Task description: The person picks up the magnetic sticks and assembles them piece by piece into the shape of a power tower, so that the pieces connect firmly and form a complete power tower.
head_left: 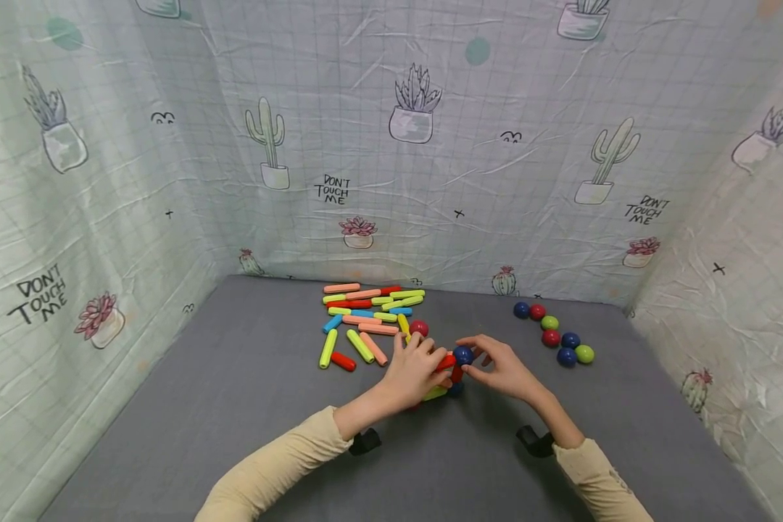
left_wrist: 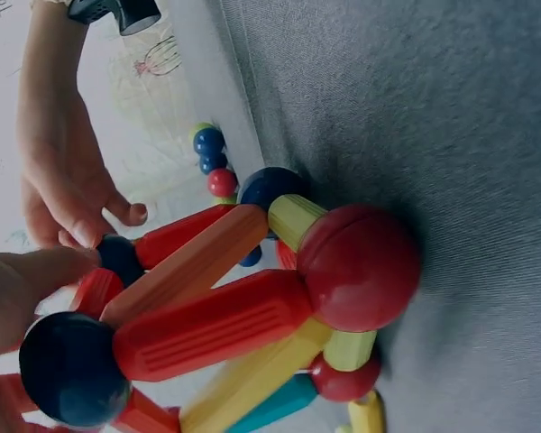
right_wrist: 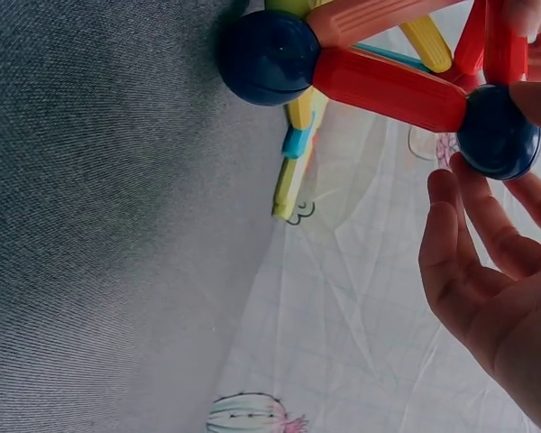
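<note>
Frame [head_left: 445,373]: stands on the tabletop [head_left: 235,406], between both hands.
Left hand [head_left: 414,370]: grips the frame's left side.
Right hand [head_left: 499,366]: fingertips pinch its top blue ball [head_left: 462,355].

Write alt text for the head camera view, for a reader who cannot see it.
Two hands work on a small frame of coloured sticks and balls on a grey table: the left hand holds the frame while the right hand touches a blue ball on top. Loose sticks lie behind, spare balls to the right, before a cactus-print cloth backdrop.
</note>
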Action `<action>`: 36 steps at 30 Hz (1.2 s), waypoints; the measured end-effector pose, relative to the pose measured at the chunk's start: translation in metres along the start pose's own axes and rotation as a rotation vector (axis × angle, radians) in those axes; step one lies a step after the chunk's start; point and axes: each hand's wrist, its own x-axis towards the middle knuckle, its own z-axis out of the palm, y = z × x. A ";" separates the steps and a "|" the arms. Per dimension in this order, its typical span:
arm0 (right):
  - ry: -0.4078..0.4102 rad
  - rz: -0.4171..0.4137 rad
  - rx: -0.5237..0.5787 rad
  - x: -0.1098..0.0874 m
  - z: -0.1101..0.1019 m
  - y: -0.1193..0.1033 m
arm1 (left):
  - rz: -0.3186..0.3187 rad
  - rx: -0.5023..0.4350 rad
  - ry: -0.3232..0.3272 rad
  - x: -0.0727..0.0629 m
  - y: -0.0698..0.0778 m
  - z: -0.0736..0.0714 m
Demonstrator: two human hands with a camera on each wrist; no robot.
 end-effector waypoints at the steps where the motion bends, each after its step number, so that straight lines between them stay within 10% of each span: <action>1: -0.015 0.014 0.015 0.000 0.000 0.000 | -0.013 -0.041 0.026 -0.002 -0.001 0.000; 4: -0.102 0.077 0.082 -0.001 -0.001 0.003 | -0.106 -0.217 0.153 -0.014 -0.003 -0.001; 9: -0.322 0.180 0.209 -0.007 0.002 0.013 | -0.438 -0.817 0.256 -0.041 -0.009 -0.004; 13: -0.399 0.208 0.324 -0.011 0.006 0.025 | -0.842 -1.218 0.084 -0.059 -0.018 -0.007; 17: -0.412 0.286 0.471 -0.010 0.011 0.032 | -1.093 -1.469 -0.171 -0.072 -0.023 -0.007; 23: -0.450 0.362 0.540 -0.011 0.014 0.035 | -1.207 -1.699 -0.369 -0.076 -0.019 -0.007; 36: -0.564 0.422 0.757 -0.018 0.022 0.013 | -1.317 -1.724 -0.270 -0.039 -0.043 0.008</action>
